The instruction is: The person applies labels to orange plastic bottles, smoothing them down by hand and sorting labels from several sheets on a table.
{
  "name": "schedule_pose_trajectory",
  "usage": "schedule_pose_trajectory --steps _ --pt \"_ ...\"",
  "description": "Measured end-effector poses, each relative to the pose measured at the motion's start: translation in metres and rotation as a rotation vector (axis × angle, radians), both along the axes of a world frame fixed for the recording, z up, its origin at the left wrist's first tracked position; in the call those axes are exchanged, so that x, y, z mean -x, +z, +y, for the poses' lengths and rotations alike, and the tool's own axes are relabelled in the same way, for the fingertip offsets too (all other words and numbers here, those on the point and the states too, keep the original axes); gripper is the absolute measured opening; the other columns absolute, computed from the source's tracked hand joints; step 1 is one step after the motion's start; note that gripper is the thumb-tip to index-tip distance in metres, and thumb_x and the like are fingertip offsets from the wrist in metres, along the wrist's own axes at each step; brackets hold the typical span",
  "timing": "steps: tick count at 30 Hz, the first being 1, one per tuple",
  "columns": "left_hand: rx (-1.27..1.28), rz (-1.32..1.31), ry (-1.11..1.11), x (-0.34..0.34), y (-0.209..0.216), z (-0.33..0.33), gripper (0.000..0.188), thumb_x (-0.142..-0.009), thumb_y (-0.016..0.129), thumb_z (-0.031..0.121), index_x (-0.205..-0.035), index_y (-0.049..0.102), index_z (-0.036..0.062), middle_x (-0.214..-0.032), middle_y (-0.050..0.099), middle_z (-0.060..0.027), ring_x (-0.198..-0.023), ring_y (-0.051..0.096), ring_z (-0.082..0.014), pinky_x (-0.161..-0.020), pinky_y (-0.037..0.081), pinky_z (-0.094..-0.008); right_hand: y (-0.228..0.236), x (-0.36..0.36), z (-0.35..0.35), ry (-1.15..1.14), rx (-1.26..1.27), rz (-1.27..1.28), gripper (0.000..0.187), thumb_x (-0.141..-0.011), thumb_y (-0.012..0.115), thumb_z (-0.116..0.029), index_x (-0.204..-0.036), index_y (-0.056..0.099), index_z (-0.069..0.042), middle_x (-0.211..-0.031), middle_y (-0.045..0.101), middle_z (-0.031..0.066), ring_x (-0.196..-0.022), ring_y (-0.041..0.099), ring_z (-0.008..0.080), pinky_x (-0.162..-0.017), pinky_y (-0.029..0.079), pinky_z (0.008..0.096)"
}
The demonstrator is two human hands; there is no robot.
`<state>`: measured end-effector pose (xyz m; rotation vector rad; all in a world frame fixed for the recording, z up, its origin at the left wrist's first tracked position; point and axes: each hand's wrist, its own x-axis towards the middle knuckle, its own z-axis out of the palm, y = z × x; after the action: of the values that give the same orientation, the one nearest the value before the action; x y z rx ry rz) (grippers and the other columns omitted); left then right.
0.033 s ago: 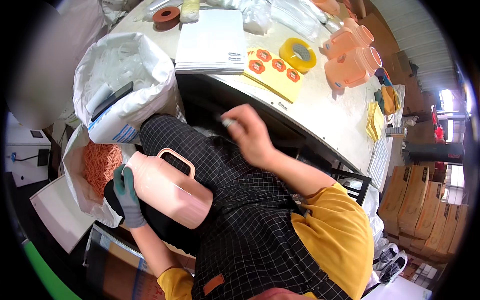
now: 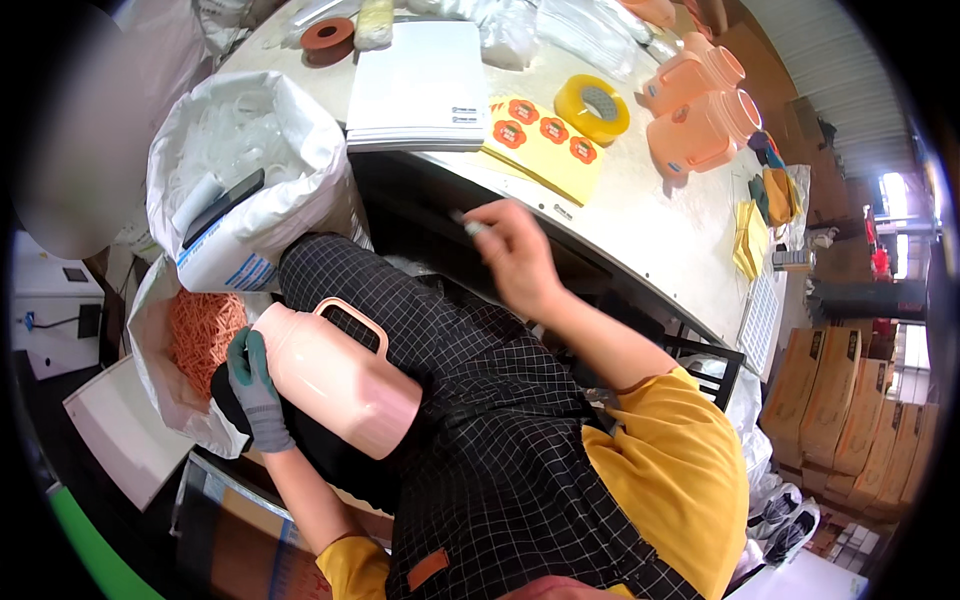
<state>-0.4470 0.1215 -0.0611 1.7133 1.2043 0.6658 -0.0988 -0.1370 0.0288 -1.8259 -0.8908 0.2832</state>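
A glossy pale pink jug point(image 2: 345, 380) with a loop handle lies tilted across my lap, its neck toward the left. My left hand point(image 2: 258, 385), in a grey and green glove, is closed on the neck end. Over my right thigh, in front of the table edge, my bare right hand point(image 2: 515, 255) is raised with its fingers curled. A small pale, shiny thing shows at its fingertips, too small to name. Left of the jug stands a white sack point(image 2: 150, 330) of orange-pink strips point(image 2: 205, 335). Behind it, another white sack point(image 2: 320, 125) holds clear plastic pieces.
On the table point(image 2: 660, 245) lie a white stack of sheets point(image 2: 415, 85), yellow sticker sheets point(image 2: 540, 165), a yellow tape roll point(image 2: 592, 108) and a brown tape roll point(image 2: 328, 40). Two similar jugs point(image 2: 700, 132) stand at the right. Cartons point(image 2: 840, 400) are stacked beyond my right arm.
My right hand has shifted slightly to the right and up. My left hand and the jug stay almost where they were.
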Motion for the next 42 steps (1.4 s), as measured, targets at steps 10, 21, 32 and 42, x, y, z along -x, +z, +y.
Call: schedule_pose_trajectory --steps 10,21,32,42 --pt "-0.984 0.258 -0.934 -0.297 0.103 -0.122 0.079 -0.094 0.062 0.060 -0.155 0.050 0.0113 -0.163 0.044 -0.0160 -0.154 0.034 -0.0383 -0.128 0.016 -0.0599 -0.036 -0.143 -0.109 -0.468 0.324 -0.444 0.020 -0.096 0.074 -0.029 -0.110 0.074 -0.014 -0.108 0.066 0.0119 -0.086 0.071 0.0346 -0.075 0.057 0.0432" --pt "-0.983 0.228 -1.069 -0.421 0.025 -0.194 0.076 -0.090 0.066 0.062 -0.156 0.050 0.0288 -0.167 0.037 -0.0084 -0.155 0.028 -0.0384 -0.125 0.013 -0.0666 -0.036 -0.158 -0.101 -0.467 0.461 -0.492 0.017 -0.099 0.066 -0.022 -0.112 0.074 -0.016 -0.107 0.064 0.0102 -0.086 0.069 0.0331 -0.073 0.056 0.0439" --pt "-0.959 0.285 -1.128 -0.428 0.033 -0.195 0.077 -0.092 0.062 0.064 -0.157 0.049 0.0254 -0.168 0.035 -0.0114 -0.157 0.026 -0.0399 -0.126 0.010 -0.0675 -0.015 -0.172 -0.092 -0.547 -0.122 -0.092 0.032 -0.102 0.061 -0.012 -0.132 0.072 -0.008 -0.102 0.064 0.0107 -0.078 0.065 0.0197 -0.074 0.052 0.0294" --pt "-0.657 0.504 -1.638 -0.238 0.112 -0.219 0.060 -0.094 0.064 0.054 -0.132 0.068 0.0079 -0.142 0.062 -0.0159 -0.135 0.055 -0.0333 -0.119 0.037 -0.0520 0.006 -0.060 -0.007 0.215 -0.004 -0.667 0.051 -0.080 0.080 -0.004 -0.127 0.077 -0.023 -0.097 0.066 0.0055 -0.077 0.066 0.0221 -0.064 0.054 0.0345"
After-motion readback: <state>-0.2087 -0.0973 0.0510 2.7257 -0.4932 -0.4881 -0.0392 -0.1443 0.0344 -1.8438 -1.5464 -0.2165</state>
